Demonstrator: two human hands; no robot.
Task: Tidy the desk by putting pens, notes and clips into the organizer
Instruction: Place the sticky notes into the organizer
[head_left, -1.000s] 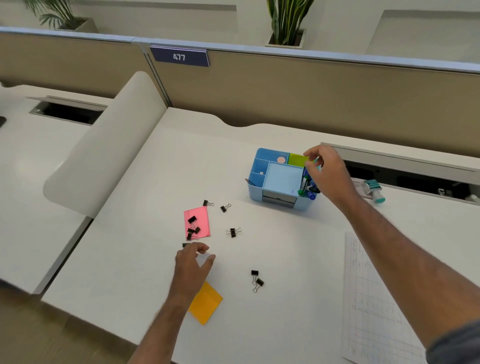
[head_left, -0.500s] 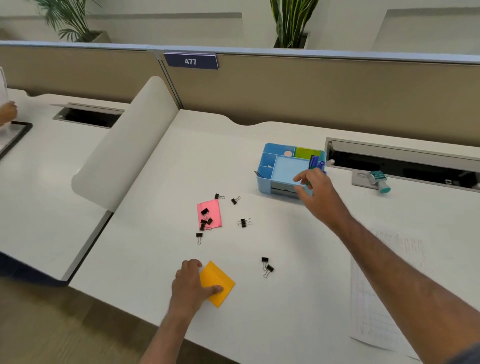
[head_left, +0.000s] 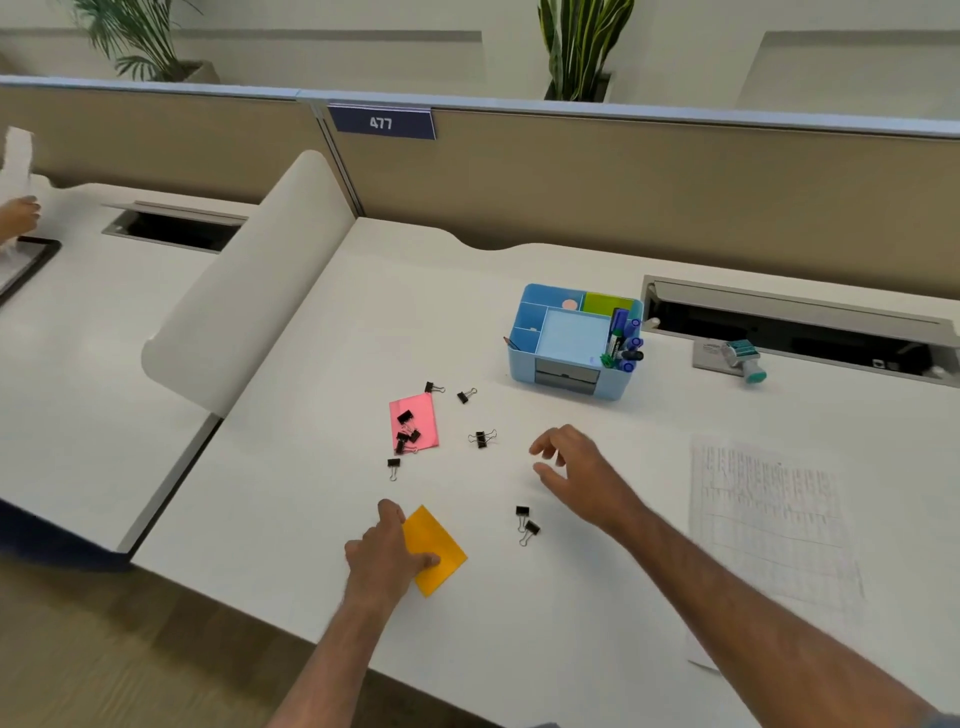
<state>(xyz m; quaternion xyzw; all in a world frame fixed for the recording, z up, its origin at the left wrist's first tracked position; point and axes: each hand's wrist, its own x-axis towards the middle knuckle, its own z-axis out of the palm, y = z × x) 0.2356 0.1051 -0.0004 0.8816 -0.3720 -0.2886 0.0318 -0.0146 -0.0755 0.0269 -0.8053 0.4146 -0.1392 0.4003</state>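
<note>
Head view: white desk (head_left: 519, 649), tan partition (head_left: 623, 182); left hand (head_left: 384, 553) pinching orange note (head_left: 439, 551); right hand (head_left: 582, 467) open

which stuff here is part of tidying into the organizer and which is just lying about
Part of the job: blue organizer, pens already in it, orange notes under the left hand, pink notes, loose binder clips.

Lying about: printed sheet, stamp.

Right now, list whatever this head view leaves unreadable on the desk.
- Printed sheet: its grid text is too small and faint.
- Orange note: its near-left corner is covered by the left hand.
- Organizer: the drawer's contents are hidden behind its front.
- Pens: the labels are blurred.
</note>
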